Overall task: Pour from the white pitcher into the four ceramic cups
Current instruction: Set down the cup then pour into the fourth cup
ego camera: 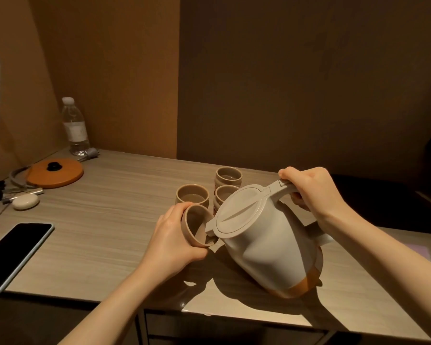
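Right hand: fingers curled round the handle of the white pitcher, thumb laid along the top of the handle near the lid hinge. The pitcher is tilted well over toward the left, lid closed, spout low; its orange base edge appears to rest on the counter.

Left hand: fingers wrapped round the far side of a ceramic cup, thumb along its lower edge. This held cup is tipped with its mouth facing the pitcher, and the spout sits at or just inside its rim. Whether liquid is flowing cannot be told.

Three further cups stand upright on the counter just behind: a left cup holding liquid, a rear cup likewise, and a third cup partly hidden behind the pitcher lid, contents not determinable.

Far left of the counter: a dark phone at the near edge, a small white oval case, an orange lid with black knob, and a clear water bottle against the wall.
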Available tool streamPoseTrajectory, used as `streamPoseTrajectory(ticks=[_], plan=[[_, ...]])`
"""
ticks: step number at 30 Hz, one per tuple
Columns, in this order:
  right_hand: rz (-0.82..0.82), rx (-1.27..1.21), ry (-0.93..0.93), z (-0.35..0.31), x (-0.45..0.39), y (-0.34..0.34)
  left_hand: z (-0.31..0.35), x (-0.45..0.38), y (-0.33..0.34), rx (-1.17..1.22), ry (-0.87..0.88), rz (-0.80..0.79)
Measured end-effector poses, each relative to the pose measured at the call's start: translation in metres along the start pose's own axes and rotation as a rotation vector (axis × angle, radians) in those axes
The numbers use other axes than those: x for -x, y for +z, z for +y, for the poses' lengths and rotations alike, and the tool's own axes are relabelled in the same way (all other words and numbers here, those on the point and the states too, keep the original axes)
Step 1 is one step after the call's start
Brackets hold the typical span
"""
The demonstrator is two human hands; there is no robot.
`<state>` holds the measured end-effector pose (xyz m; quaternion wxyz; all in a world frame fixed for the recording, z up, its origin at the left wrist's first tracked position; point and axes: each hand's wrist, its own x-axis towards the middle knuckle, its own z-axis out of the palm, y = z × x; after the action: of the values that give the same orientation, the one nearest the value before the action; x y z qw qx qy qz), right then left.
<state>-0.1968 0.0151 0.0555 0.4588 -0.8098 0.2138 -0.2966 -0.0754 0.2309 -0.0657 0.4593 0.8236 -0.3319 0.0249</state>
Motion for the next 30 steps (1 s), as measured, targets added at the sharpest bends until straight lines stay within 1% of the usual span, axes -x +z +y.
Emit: streamPoseTrajectory(ticks=[15, 30], plan=[[-0.023, 0.036, -0.026, -0.0052, -0.0013, 0.0074, -0.0032, 0.0044, -0.0006, 0.002, -0.014, 0.007], [-0.043, 0.064, -0.041, -0.0033, -0.0034, 0.0092, -0.0051, 0.0075, -0.0003, 0.054, -0.029, 0.006]])
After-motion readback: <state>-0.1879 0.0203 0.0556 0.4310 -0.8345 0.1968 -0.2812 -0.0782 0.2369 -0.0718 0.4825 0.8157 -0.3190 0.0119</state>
